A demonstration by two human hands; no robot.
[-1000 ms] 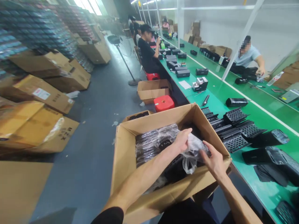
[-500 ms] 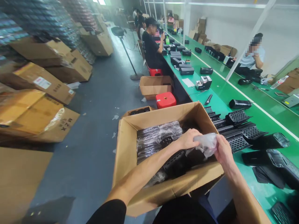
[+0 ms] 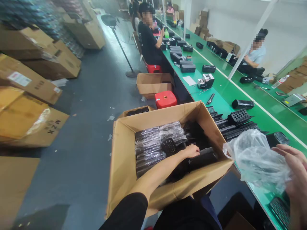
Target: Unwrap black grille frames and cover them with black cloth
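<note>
An open cardboard box (image 3: 124, 166) sits in front of me, filled with black perforated plastic parts, some wrapped in clear film (image 3: 155, 140). My left hand (image 3: 192, 150) reaches into the box and rests on a long black part (image 3: 203, 157), fingers curled over it. My right hand (image 3: 296, 179) is out to the right above the green workbench (image 3: 271, 118), gripping a crumpled clear plastic bag (image 3: 256, 159) that hangs free of the box.
Black perforated covers (image 3: 240, 121) lie stacked on the bench beside the box. A red stool (image 3: 165, 99) and a smaller carton (image 3: 153, 84) stand beyond it. Other people sit further along the bench. Cartons (image 3: 31, 105) pile up on the left across the grey floor.
My right hand has pulled the clear bag off the part and swung it right, out over the bench. My left hand stayed in the box on the black part.
</note>
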